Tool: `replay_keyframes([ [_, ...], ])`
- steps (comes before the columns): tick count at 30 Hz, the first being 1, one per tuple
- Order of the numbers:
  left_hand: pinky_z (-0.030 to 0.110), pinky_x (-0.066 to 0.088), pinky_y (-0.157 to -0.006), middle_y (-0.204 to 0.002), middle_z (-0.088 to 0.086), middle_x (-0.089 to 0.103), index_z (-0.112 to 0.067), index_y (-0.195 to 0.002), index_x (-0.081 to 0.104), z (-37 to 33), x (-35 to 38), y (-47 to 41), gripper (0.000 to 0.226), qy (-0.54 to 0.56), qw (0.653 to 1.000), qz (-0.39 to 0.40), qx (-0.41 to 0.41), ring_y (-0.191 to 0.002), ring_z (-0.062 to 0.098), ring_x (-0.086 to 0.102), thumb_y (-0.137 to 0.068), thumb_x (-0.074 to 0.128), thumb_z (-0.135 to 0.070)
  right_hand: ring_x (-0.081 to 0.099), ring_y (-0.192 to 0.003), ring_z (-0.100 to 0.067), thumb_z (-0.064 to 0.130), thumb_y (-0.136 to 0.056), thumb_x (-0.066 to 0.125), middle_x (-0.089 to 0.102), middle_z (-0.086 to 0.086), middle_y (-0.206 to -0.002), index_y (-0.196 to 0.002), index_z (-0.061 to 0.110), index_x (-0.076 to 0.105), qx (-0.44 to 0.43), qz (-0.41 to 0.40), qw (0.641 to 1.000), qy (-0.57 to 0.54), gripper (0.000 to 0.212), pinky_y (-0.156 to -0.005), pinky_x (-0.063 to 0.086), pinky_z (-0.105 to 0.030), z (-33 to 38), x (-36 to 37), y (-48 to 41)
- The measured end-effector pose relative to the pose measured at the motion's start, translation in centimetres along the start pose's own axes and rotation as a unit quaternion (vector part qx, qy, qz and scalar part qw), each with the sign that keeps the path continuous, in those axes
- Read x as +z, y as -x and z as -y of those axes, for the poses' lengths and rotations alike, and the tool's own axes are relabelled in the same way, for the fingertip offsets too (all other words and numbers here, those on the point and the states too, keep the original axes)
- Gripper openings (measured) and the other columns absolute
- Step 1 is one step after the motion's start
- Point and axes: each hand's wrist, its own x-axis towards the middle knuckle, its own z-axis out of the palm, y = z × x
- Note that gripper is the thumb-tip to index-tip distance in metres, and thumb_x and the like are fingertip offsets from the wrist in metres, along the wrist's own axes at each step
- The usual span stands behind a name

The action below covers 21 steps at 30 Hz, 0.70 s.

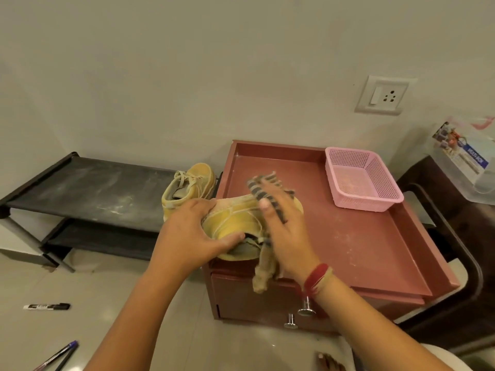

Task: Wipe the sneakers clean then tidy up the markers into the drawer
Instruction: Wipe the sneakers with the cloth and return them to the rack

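your left hand [187,231] has its fingers curled round the heel end of the yellow sneaker [233,220], thumb hooked at the opening. that pins it on its side at the front left corner of the cabinet top [361,236], so it likely won't skid under the rubbing. your right hand [286,231] lies over the upper with fingers stretched nearly straight, pressing the striped cloth [261,183] flat against it. one end of the cloth sticks out past the fingertips and the other hangs down over the cabinet's front edge (i can't tell whether the thumb also pinches it). a flat palm spreads the pressure, which suits a dusty surface like this.

the second sneaker [190,186] stands upright just behind, on the end of the shoe rack [93,183] beside the cabinet, within reach for its turn.

the raised rim of the cabinet top keeps the dust in, and pale powder is scattered across it. the pink basket [385,199] at its back right corner shows nothing inside but a faint dusting. the drawer [241,298] below looks closed, its contents hidden. the plastic box [460,167] at the far right is too unclear to read.

a black marker [47,306] and two pens [61,353] lie on the floor to your left, well apart from the drawer, so the tidying isn't yet begun.
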Motion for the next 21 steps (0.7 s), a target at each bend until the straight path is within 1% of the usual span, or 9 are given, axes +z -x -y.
replay_keyframes([
  [2, 0.02, 0.043, -0.079, -0.111, -0.01, 0.059, -0.021, -0.118, 0.062, 0.1, 0.0, 0.0, 0.078, 0.009, 1.0, 0.014, 0.017, -0.102, 0.008, 0.056, -0.055, 0.054, -0.067, 0.026, -0.139, -0.003, 0.054, -0.091, 0.038, 0.042, 0.02, -0.141, -0.125, 0.047, 0.05, -0.039, 0.144, 0.982, 0.118, 0.036, -0.116, 0.01, -0.055, 0.3, 1.8, 1.0],
  [4, 0.013, 0.037, -0.076, -0.113, -0.008, 0.06, -0.022, -0.119, 0.061, 0.3, 0.0, 0.0, 0.075, 0.006, 0.999, 0.021, 0.029, -0.101, 0.007, 0.055, -0.057, 0.052, -0.062, 0.007, -0.143, -0.002, 0.062, -0.087, 0.032, 0.027, 0.025, -0.148, -0.124, 0.053, 0.047, -0.045, 0.184, 0.964, 0.185, 0.041, -0.112, -0.012, -0.056, -0.9, 2.1, 0.9],
  [5, 0.012, 0.036, -0.076, -0.113, -0.008, 0.06, -0.022, -0.121, 0.061, 0.3, 0.0, 0.0, 0.076, 0.002, 0.999, 0.019, 0.03, -0.1, 0.003, 0.053, -0.058, 0.055, -0.063, 0.002, -0.142, 0.0, 0.067, -0.084, 0.029, 0.021, 0.027, -0.149, -0.122, 0.058, 0.045, -0.024, 0.166, 0.969, 0.18, 0.042, -0.111, -0.013, -0.056, -1.6, 1.7, 0.3],
  [8, 0.016, 0.037, -0.081, -0.117, -0.009, 0.058, -0.017, -0.127, 0.057, 0.1, 0.1, -0.2, 0.091, -0.025, 1.0, 0.008, 0.015, -0.099, -0.002, 0.044, -0.054, 0.064, -0.071, -0.002, -0.14, 0.002, 0.074, -0.075, 0.025, 0.016, 0.031, -0.144, -0.118, 0.058, 0.038, 0.083, 0.087, 0.982, 0.145, 0.048, -0.114, 0.0, -0.058, -2.6, 0.5, -1.3],
  [11, 0.013, 0.037, -0.076, -0.108, -0.01, 0.057, -0.018, -0.121, 0.061, -0.2, -0.2, -0.2, 0.086, -0.01, 1.0, 0.019, 0.022, -0.097, 0.002, 0.05, -0.053, 0.058, -0.071, -0.003, -0.142, 0.002, 0.07, -0.081, 0.027, 0.022, 0.035, -0.143, -0.119, 0.062, 0.043, 0.028, 0.146, 0.978, 0.144, 0.041, -0.115, -0.006, -0.054, -2.0, 1.1, 0.5],
  [13, 0.017, 0.039, -0.077, -0.109, -0.008, 0.059, -0.018, -0.12, 0.062, -0.2, -0.3, -0.1, 0.084, -0.016, 0.999, 0.03, 0.032, -0.1, 0.005, 0.053, -0.053, 0.057, -0.07, 0.001, -0.142, 0.004, 0.069, -0.084, 0.026, 0.026, 0.037, -0.141, -0.124, 0.058, 0.043, -0.008, 0.173, 0.974, 0.147, 0.045, -0.114, -0.008, -0.049, -2.0, 0.8, 1.2],
  [17, 0.02, 0.04, -0.085, -0.118, -0.007, 0.059, -0.016, -0.128, 0.057, -0.1, -0.1, -0.1, 0.098, -0.03, 0.999, 0.014, 0.0, -0.1, 0.0, 0.046, -0.05, 0.066, -0.075, 0.005, -0.141, -0.002, 0.069, -0.08, 0.024, 0.035, 0.02, -0.145, -0.13, 0.038, 0.048, 0.082, 0.063, 0.978, 0.181, 0.064, -0.116, 0.012, -0.052, -2.9, -0.6, -0.9],
  [18, 0.02, 0.041, -0.084, -0.114, -0.009, 0.059, -0.016, -0.127, 0.058, -0.3, -0.1, -0.2, 0.099, -0.024, 1.0, 0.011, 0.001, -0.098, 0.0, 0.046, -0.048, 0.062, -0.076, 0.003, -0.142, -0.003, 0.068, -0.081, 0.024, 0.035, 0.019, -0.145, -0.13, 0.041, 0.048, 0.07, 0.074, 0.977, 0.186, 0.061, -0.117, 0.009, -0.051, -2.8, -0.4, -0.6],
  [21, 0.019, 0.041, -0.079, -0.103, -0.015, 0.054, -0.016, -0.121, 0.061, -0.4, -0.3, -0.1, 0.093, -0.005, 1.0, 0.013, 0.01, -0.096, 0.003, 0.051, -0.049, 0.056, -0.074, 0.002, -0.143, -0.002, 0.066, -0.085, 0.025, 0.027, 0.031, -0.143, -0.122, 0.066, 0.036, 0.005, 0.155, 0.973, 0.172, 0.038, -0.115, -0.002, -0.048, -2.6, 0.6, 1.2],
])
